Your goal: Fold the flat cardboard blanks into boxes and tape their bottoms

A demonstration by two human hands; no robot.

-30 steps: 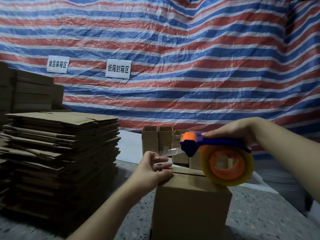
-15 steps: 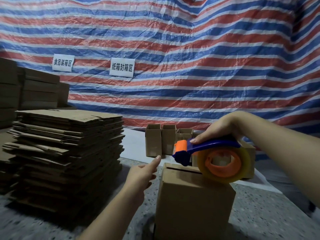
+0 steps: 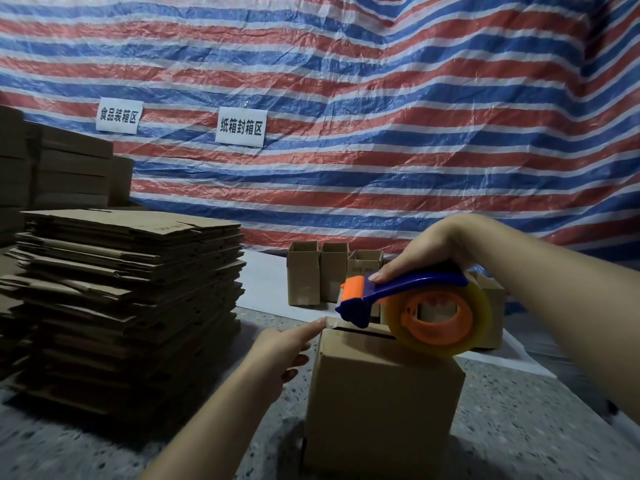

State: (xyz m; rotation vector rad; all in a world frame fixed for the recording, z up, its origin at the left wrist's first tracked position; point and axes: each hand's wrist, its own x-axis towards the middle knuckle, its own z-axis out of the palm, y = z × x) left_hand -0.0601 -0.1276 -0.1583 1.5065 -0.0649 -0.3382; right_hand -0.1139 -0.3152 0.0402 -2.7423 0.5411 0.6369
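At the left of the frame, a tall stack of flat brown cardboard blanks (image 3: pixel 128 292) sits on the speckled grey floor (image 3: pixel 519 427). Lower centre, the left hand (image 3: pixel 280 348) reaches out, fingers straight, index fingertip touching the top left corner of an upright brown cardboard box (image 3: pixel 381 400). To its right, the right hand (image 3: pixel 429 251) grips a blue and orange tape dispenser (image 3: pixel 415 310), whose clear tape roll rests on the box top.

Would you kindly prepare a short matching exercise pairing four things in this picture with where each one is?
Things:
1. tape dispenser
2. left hand
3. stack of flat cardboard blanks
4. paper signs

Places:
A. on the striped tarp
B. left of the box on the floor
C. gripped by the right hand
D. forefinger at the box's top far-left corner

Pairs: 1-C, 2-D, 3-B, 4-A
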